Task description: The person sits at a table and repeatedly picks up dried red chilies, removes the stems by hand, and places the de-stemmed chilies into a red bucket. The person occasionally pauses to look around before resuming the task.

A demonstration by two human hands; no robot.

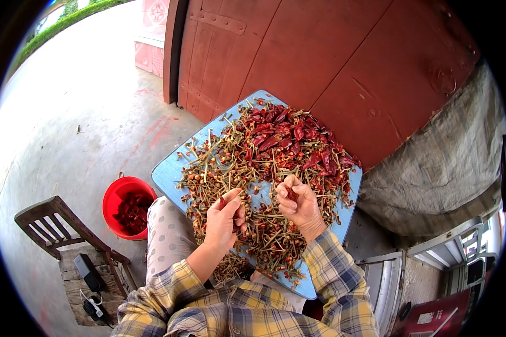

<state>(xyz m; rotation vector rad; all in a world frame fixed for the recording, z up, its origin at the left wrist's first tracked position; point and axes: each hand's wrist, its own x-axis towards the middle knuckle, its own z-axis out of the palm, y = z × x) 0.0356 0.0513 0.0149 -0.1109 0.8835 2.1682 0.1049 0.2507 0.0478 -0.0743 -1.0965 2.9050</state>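
Note:
Over a light-blue table [170, 170], my left hand [224, 222] is closed, thumb against fingers, with a dark red bit of dried chili [221, 203] showing at the fingertips. To its right, my right hand [301, 209] is curled around a dried red chili [292, 194], partly hidden by the fingers. Beneath both hands spreads a thick layer of chili stems [208, 168] with pale and orange bits among them. A heap of dried red chilies [284, 135] covers the far side of the tabletop. The hands are apart from each other.
A red bucket [107, 209] holding red chili pieces stands on the floor at left. Near it is a wooden chair [76, 264] with a black device [88, 272] and a power strip on its seat. A red wooden door [315, 50] borders the table's far side; a grey tarp [433, 168] hangs right.

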